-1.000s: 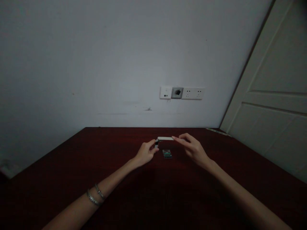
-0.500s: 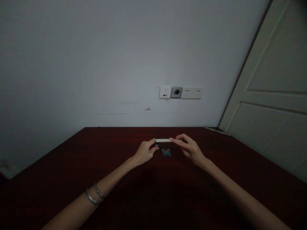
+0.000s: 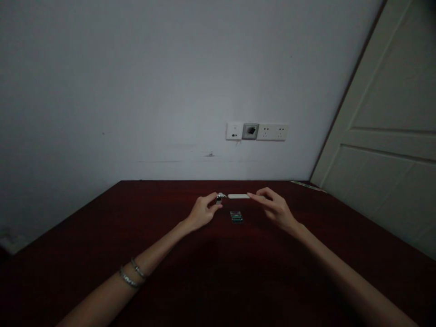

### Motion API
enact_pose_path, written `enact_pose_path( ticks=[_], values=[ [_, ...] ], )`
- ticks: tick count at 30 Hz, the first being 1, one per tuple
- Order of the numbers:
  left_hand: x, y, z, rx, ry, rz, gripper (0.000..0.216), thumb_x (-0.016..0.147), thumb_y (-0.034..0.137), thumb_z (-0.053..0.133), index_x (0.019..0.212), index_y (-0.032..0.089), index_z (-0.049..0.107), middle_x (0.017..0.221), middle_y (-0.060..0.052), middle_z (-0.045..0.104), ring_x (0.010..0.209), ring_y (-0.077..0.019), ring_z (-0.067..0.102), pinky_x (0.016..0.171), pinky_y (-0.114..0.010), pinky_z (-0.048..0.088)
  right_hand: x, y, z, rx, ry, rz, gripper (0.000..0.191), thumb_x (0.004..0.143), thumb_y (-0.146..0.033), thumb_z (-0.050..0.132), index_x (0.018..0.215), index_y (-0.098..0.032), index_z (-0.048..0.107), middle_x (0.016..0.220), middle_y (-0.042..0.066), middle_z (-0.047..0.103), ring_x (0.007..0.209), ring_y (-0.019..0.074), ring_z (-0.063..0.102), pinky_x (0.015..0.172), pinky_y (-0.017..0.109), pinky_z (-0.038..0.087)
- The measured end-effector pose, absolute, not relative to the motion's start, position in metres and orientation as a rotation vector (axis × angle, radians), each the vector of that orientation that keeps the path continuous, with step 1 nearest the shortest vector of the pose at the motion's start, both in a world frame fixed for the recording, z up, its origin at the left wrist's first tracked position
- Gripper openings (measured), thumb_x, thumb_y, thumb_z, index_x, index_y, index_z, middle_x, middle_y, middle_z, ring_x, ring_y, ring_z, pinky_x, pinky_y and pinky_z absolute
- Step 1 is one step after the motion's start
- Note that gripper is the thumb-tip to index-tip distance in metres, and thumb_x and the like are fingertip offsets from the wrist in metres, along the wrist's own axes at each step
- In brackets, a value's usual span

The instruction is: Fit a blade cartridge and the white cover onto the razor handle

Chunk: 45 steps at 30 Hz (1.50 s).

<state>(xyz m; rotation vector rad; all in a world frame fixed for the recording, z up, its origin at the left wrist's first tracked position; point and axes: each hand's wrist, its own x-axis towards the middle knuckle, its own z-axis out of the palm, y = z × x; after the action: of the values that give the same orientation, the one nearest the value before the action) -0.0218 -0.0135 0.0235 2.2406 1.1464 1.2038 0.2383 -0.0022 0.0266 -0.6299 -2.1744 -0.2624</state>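
Observation:
My left hand [image 3: 201, 212] pinches a small dark piece with a white tip [image 3: 220, 197] above the dark red table [image 3: 102, 236]. My right hand [image 3: 276, 208] pinches the right end of a slim white bar [image 3: 238, 196], held level. A small gap separates the bar from the piece in my left hand. Below them, a small greenish packet [image 3: 236, 216] lies flat on the table between my hands. Two bracelets [image 3: 131, 275] sit on my left wrist.
A grey wall stands behind the table with a row of sockets and a switch [image 3: 257, 131]. A pale panelled door [image 3: 391, 136] is on the right. A thin light strip [image 3: 308, 185] lies at the table's far right corner.
The white bar and the small dark piece were joined before; now they are pulled apart, my left hand keeping the small piece and my right hand the bar.

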Motion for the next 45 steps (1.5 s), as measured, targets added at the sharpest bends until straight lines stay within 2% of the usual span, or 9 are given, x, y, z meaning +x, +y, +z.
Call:
enact_pose_path(
  ticks=[5, 11, 16, 22, 26, 34, 40, 45],
  values=[
    [-0.021, -0.013, 0.022, 2.277, 1.106, 1.207, 0.016, 0.078, 0.021, 0.053, 0.090, 0.014, 0.062, 0.076, -0.002, 0.062, 0.068, -0.0122, 0.054, 0.065, -0.023, 0.042, 0.226, -0.012, 0.030, -0.638, -2.183, -0.292, 0.058, 0.080, -0.001, 0.038, 0.128, -0.032, 0.047, 0.095, 0.006, 0.051, 0.082, 0.0160, 0.050, 0.067, 0.030, 0.045],
    [-0.024, -0.011, 0.023, 2.122, 1.086, 1.234, 0.010, 0.076, 0.020, 0.055, 0.083, 0.014, 0.057, 0.073, -0.001, 0.061, 0.068, -0.0127, 0.058, 0.066, -0.024, 0.045, 0.242, -0.001, 0.029, -0.690, -2.183, -0.354, 0.056, 0.080, -0.001, 0.038, 0.126, -0.030, 0.049, 0.095, 0.007, 0.051, 0.081, 0.0161, 0.050, 0.067, 0.030, 0.043],
    [-0.008, -0.017, 0.018, 1.625, 0.978, 1.097, 0.012, 0.074, 0.020, 0.055, 0.078, 0.014, 0.046, 0.062, 0.000, 0.058, 0.053, -0.0134, 0.060, 0.053, -0.026, 0.050, 0.233, -0.007, 0.034, -0.789, -2.100, -0.469, 0.053, 0.082, -0.005, 0.040, 0.129, -0.029, 0.046, 0.099, 0.009, 0.049, 0.083, 0.0178, 0.048, 0.070, 0.032, 0.042],
    [0.006, -0.037, 0.026, 1.452, 0.910, 0.957, 0.021, 0.072, 0.028, 0.060, 0.079, 0.013, 0.048, 0.063, -0.002, 0.061, 0.052, -0.0149, 0.063, 0.047, -0.024, 0.049, 0.231, -0.004, 0.026, -0.830, -2.171, -0.549, 0.059, 0.078, 0.001, 0.039, 0.128, -0.030, 0.048, 0.100, 0.008, 0.049, 0.085, 0.0187, 0.047, 0.071, 0.033, 0.040],
    [0.003, -0.035, 0.031, 1.414, 0.938, 0.987, 0.023, 0.071, 0.031, 0.062, 0.076, 0.013, 0.048, 0.061, -0.002, 0.061, 0.052, -0.0156, 0.063, 0.044, -0.021, 0.048, 0.242, 0.006, 0.022, -0.857, -2.136, -0.532, 0.058, 0.078, 0.000, 0.040, 0.127, -0.030, 0.048, 0.099, 0.008, 0.048, 0.085, 0.0189, 0.048, 0.072, 0.033, 0.040],
    [0.007, -0.036, 0.029, 1.500, 0.964, 0.942, 0.011, 0.074, 0.018, 0.057, 0.077, 0.013, 0.048, 0.059, 0.000, 0.059, 0.048, -0.0134, 0.061, 0.046, -0.024, 0.050, 0.231, 0.000, 0.024, -0.802, -2.142, -0.472, 0.060, 0.078, 0.001, 0.038, 0.129, -0.030, 0.046, 0.099, 0.008, 0.048, 0.083, 0.0177, 0.047, 0.072, 0.032, 0.039],
    [0.006, -0.033, 0.029, 1.502, 0.997, 0.975, 0.012, 0.073, 0.016, 0.058, 0.077, 0.013, 0.048, 0.058, 0.000, 0.059, 0.048, -0.0134, 0.061, 0.047, -0.024, 0.050, 0.232, -0.001, 0.025, -0.807, -2.069, -0.510, 0.053, 0.082, -0.003, 0.039, 0.125, -0.031, 0.050, 0.097, 0.007, 0.050, 0.084, 0.0179, 0.048, 0.070, 0.032, 0.038],
    [0.004, -0.033, 0.033, 1.543, 0.955, 1.043, 0.012, 0.071, 0.016, 0.059, 0.075, 0.014, 0.048, 0.058, 0.000, 0.059, 0.049, -0.0132, 0.061, 0.050, -0.025, 0.051, 0.231, 0.003, 0.018, -0.792, -2.050, -0.354, 0.049, 0.083, -0.005, 0.037, 0.123, -0.030, 0.053, 0.096, 0.007, 0.050, 0.084, 0.0170, 0.049, 0.073, 0.033, 0.039]
  ],
)
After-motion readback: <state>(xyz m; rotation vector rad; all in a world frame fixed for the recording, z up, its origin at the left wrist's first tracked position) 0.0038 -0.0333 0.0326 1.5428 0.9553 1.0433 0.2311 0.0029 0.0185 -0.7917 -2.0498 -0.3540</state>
